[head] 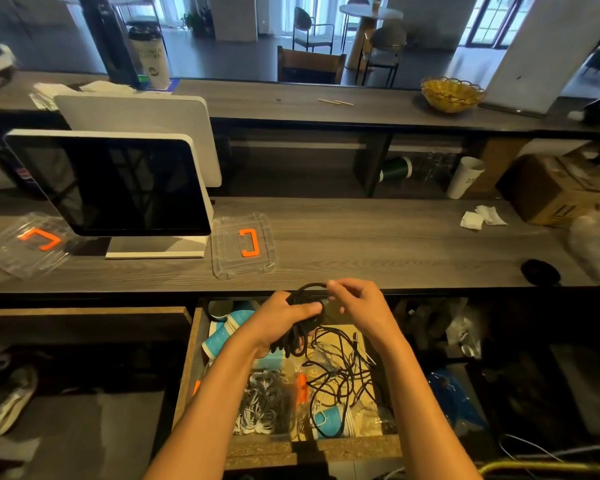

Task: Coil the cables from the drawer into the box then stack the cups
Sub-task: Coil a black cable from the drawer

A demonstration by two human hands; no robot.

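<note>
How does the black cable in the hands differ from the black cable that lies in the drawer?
The black cable in the hands is gathered into a tight bundle; the loose cable sprawls in wide tangled loops. The left hand grips the bundle and the right hand pinches its loop; the loose cable rests in the drawer. Both are black.

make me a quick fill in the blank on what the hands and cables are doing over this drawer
1. The left hand grips a bundle of ____ cable above the open drawer.
2. The right hand pinches a ____ of that cable.
3. The clear lid on the counter has an ____ handle.
4. The cups lying in the drawer are ____.

Missing words: black; loop; orange; blue
</note>
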